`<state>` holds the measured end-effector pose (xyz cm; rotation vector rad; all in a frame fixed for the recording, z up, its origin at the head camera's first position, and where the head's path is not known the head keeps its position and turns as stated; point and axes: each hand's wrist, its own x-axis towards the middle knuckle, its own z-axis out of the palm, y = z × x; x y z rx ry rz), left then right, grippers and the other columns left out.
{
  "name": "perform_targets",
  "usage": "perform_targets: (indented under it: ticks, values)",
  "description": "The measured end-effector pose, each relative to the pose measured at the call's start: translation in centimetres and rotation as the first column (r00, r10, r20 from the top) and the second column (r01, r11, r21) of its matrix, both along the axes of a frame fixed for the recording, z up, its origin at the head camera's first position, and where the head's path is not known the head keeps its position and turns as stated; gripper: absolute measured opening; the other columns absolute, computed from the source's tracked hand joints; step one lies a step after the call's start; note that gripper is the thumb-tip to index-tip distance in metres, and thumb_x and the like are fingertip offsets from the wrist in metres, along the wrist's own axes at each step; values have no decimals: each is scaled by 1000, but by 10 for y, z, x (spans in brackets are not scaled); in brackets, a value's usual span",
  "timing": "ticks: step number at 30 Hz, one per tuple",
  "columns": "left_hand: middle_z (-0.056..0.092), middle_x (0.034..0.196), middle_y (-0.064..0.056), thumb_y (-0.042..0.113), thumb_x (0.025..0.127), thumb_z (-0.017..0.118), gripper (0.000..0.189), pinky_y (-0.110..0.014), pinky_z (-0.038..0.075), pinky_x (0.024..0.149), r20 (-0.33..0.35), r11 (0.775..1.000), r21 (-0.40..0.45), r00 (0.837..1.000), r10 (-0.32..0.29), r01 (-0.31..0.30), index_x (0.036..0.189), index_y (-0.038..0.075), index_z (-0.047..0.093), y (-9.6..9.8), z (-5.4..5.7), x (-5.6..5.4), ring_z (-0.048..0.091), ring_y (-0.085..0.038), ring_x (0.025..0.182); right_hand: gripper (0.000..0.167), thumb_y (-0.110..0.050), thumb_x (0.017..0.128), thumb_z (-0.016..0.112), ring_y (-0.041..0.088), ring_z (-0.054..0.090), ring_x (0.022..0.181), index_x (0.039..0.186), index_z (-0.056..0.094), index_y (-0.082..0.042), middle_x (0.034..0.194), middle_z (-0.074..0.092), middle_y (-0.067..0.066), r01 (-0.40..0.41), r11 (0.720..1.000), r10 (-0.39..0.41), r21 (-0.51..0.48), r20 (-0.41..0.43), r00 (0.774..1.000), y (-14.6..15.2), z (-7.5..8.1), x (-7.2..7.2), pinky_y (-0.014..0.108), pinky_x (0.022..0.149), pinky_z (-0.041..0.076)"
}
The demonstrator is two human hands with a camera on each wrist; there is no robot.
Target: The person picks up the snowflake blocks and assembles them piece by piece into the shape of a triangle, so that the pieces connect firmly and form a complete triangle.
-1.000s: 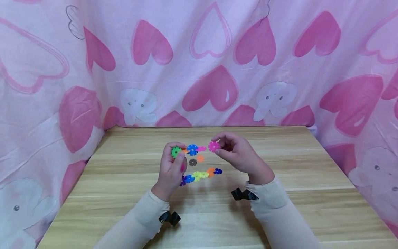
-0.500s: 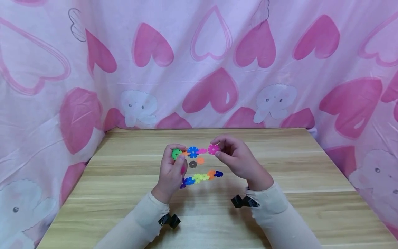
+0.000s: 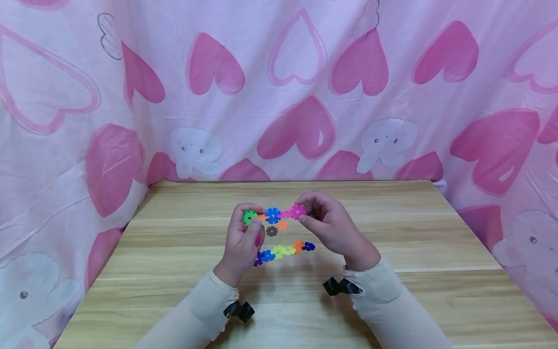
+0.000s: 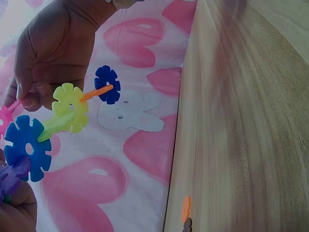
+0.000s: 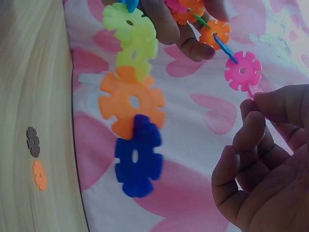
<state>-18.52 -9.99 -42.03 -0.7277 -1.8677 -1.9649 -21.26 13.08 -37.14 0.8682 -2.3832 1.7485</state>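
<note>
My left hand (image 3: 237,237) grips a chain of slotted plastic snowflake discs, its thumb over a green disc (image 3: 250,217). From that grip one strand runs right through a blue disc (image 3: 272,215) to a pink disc (image 5: 243,71). Thumb and fingertips of my right hand (image 3: 333,225) pinch another pink disc (image 3: 298,212), whose edge meets that end disc in the right wrist view. A second strand hangs nearer me, with yellow discs (image 5: 135,55), an orange disc (image 5: 130,102) and a dark blue disc (image 5: 138,157) at its tip. My left fingers hide the chain's middle.
On the wooden table (image 3: 414,300), beyond the lower strand, lie a loose brown disc (image 3: 271,231) and a loose orange disc (image 3: 282,226). A pink curtain (image 3: 296,126) with hearts hangs at the back and both sides. Each wrist wears a small black camera (image 3: 239,311).
My right hand has shifted slightly left, bringing its pink disc from a small gap up against the pink disc at the strand's end. My left hand keeps its grip nearly in place.
</note>
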Motion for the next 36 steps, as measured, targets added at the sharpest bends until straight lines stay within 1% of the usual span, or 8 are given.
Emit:
perform_targets:
  ticks: [6, 11, 15, 20, 22, 31, 34, 36]
  values:
    - [41, 61, -8, 7, 111, 41, 18, -29, 40, 45, 44, 1000, -11, 999, 28, -27, 126, -2, 45, -1, 0, 2, 41, -21, 48, 23, 0, 97, 69, 26, 57, 78, 118, 68, -9, 101, 66, 10, -4, 999, 4, -36, -1, 1000, -5, -1, 2, 26, 65, 53]
    - [41, 60, -7, 6, 110, 41, 18, -28, 40, 45, 72, 999, -26, 997, 32, -31, 127, -2, 44, -2, -2, 5, 42, -20, 47, 19, 1, 97, 70, 25, 57, 77, 114, 67, -8, 101, 66, 11, 12, 999, -11, -40, 11, 1000, -7, -4, 3, 26, 65, 53]
    - [42, 61, -7, 5, 110, 42, 18, -27, 41, 47, 54, 999, -32, 998, 26, -24, 127, -1, 45, -1, -2, 4, 42, -18, 48, 19, 1, 97, 70, 25, 57, 77, 113, 68, -8, 100, 67, 11, 27, 999, -26, -41, 13, 1000, -8, -4, 4, 26, 64, 53]
    - [42, 61, -6, 3, 109, 42, 17, -28, 41, 47, 9, 999, -35, 1000, 1, -1, 126, -2, 44, 0, -2, 2, 42, -18, 49, 18, 2, 96, 69, 23, 55, 73, 112, 68, -7, 99, 66, 12, 11, 998, -11, -60, 15, 1000, -8, -4, 3, 25, 61, 52]
    - [42, 61, -6, 2, 109, 42, 18, -28, 42, 47, 5, 999, -36, 1000, 6, -6, 126, -3, 44, 0, -3, 1, 42, -17, 49, 18, 2, 97, 70, 23, 55, 73, 112, 68, -7, 98, 66, 12, 5, 998, -4, -61, 14, 1000, -8, -5, 3, 26, 61, 52]
    - [43, 63, -7, 7, 111, 42, 20, -26, 42, 48, 73, 998, -33, 996, 57, -55, 128, -3, 44, 1, -1, 1, 43, -20, 49, 31, -4, 98, 70, 26, 56, 76, 128, 67, -12, 94, 63, 10, 13, 1000, -12, -9, 19, 1000, -5, -7, -4, 27, 64, 52]
    - [43, 64, -8, 8, 111, 43, 20, -26, 43, 48, 80, 998, -29, 995, 54, -52, 129, -2, 45, 1, 0, 1, 43, -20, 50, 34, -6, 101, 66, 26, 59, 78, 135, 63, -10, 98, 63, 12, 3, 1000, -2, -17, 53, 999, -2, -7, -8, 31, 70, 57]
    - [43, 63, -8, 8, 111, 43, 21, -25, 42, 48, 80, 999, -26, 996, 48, -46, 129, -4, 44, 1, 0, 1, 43, -20, 50, 35, -10, 105, 60, 25, 60, 79, 140, 59, -9, 103, 63, 13, -3, 999, 9, -51, 112, 994, 1, -9, -13, 33, 74, 58]
